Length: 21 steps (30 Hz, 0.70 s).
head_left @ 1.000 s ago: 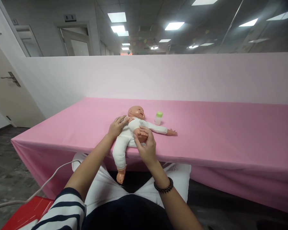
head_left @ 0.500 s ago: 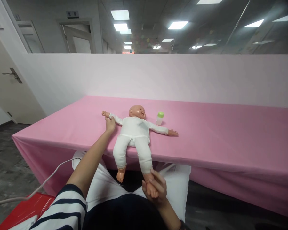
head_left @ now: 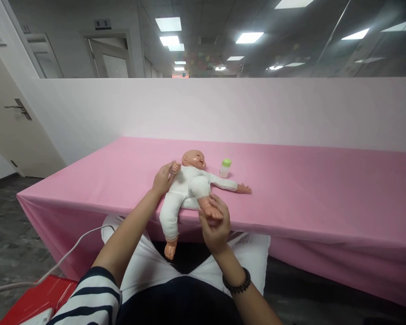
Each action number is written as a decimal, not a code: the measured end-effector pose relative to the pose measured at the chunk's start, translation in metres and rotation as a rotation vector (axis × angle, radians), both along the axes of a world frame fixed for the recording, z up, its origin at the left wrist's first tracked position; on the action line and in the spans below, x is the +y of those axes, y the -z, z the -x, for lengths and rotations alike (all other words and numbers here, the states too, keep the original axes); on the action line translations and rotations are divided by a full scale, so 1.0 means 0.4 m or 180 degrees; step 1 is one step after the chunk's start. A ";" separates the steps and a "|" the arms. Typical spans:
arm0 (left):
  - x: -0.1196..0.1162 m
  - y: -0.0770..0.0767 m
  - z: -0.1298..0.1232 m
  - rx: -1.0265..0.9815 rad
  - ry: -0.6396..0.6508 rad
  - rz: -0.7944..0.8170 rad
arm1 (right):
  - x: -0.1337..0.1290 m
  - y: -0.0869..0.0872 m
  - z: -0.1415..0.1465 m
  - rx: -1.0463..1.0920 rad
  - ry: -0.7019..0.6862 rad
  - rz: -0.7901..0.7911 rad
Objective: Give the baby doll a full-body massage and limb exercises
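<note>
A baby doll (head_left: 181,187) with a white cloth body lies on its back on the pink-covered table (head_left: 307,189), its head away from me. My left hand (head_left: 163,179) is closed around the doll's arm on the left, near its small fist, which is folded in beside the chest. My right hand (head_left: 217,225) grips the doll's lower leg at the ankle, and that leg is bent up with the knee over the belly. The other leg hangs over the table's front edge. The doll's arm on the right stretches out flat.
A small bottle (head_left: 225,168) with a green cap stands right of the doll's head. A pale cable (head_left: 67,253) runs across the lower left, above a red stool (head_left: 37,298). Behind the table rises a white wall (head_left: 257,113) with glass above; a door (head_left: 16,117) is at far left.
My right hand has raised the doll's leg from below the table edge, bending it toward the belly. My left hand has moved right, folding the doll's outstretched arm in to its chest.
</note>
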<state>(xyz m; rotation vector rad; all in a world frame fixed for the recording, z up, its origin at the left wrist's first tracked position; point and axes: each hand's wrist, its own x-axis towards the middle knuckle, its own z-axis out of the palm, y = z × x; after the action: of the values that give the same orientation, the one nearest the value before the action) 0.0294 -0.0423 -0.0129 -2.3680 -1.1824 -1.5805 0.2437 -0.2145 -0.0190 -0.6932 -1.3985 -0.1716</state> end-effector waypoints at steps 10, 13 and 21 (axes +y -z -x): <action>-0.001 -0.008 -0.006 0.0350 0.0030 0.0035 | 0.056 -0.097 0.024 -0.0145 -0.0168 0.0444; 0.015 -0.001 0.002 -0.0359 -0.0183 0.0253 | 0.020 -0.086 0.001 0.0060 -0.0144 0.0294; 0.047 0.007 0.019 -0.1964 -0.0760 0.1052 | -0.111 0.084 -0.081 -0.0466 0.0320 -0.0458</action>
<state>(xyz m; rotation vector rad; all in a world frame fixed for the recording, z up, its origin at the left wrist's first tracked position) 0.0217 -0.0235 -0.0155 -1.8188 -1.8792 -2.2465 0.2760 -0.2588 -0.0528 -0.6414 -1.4754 -0.4055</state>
